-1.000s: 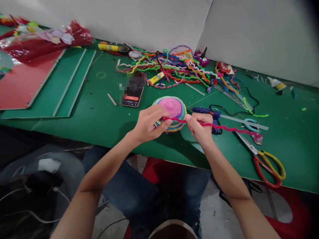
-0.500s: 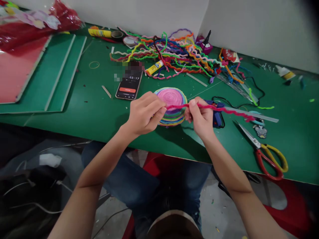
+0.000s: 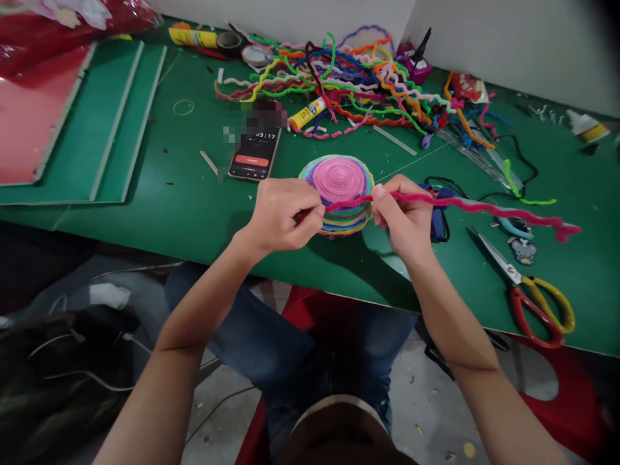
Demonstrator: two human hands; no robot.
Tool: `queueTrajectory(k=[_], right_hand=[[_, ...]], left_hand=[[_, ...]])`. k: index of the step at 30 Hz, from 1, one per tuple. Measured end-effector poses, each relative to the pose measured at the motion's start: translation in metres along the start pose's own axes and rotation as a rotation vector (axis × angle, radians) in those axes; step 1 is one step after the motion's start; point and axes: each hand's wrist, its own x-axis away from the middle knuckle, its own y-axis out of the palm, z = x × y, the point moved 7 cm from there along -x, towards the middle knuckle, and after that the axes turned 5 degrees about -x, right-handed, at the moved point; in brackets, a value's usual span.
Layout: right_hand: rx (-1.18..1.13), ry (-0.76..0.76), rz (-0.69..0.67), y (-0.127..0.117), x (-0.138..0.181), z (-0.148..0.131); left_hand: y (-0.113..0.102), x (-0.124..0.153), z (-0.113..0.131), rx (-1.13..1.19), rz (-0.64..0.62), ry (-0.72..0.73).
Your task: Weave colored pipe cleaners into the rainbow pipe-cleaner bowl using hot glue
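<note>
A wavy magenta pipe cleaner point(image 3: 489, 208) stretches between my two hands, its long free end reaching out to the right. My left hand point(image 3: 288, 213) is closed on one end of it. With thumb and fingers, my right hand point(image 3: 402, 210) pinches it farther along. Just behind the strand sits a round coiled piece point(image 3: 339, 177), pink on top with many-coloured bands round its side. Whether the hands touch this piece I cannot tell. Part of its lower front is hidden by the strand and my left hand.
Scissors point(image 3: 527, 290) with red and yellow handles lie at the right front edge. A phone point(image 3: 254, 145) rests left of centre. Behind are a glue stick point(image 3: 307, 114) and a heap of coloured pipe cleaners point(image 3: 349, 84). Green boards point(image 3: 130, 123) lie at left.
My right hand has moved slightly right, and more of the magenta strand now trails out beyond it. The left hand keeps its grip. The whole view has shifted a little.
</note>
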Motion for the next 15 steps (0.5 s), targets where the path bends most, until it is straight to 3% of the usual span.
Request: queueTrajectory(k=[8,15], right_hand=[[-0.056,-0.006,0.016,-0.0023,-0.0019,0.0030],[-0.037,-0.004,0.073,-0.0091,-0.0057,0.0037]], left_hand=[[0.0000,0.0017,-0.0038,-0.145,0.034,0.013],[0.0076,0.0002,-0.0050,-0.037,-0.055,-0.009]])
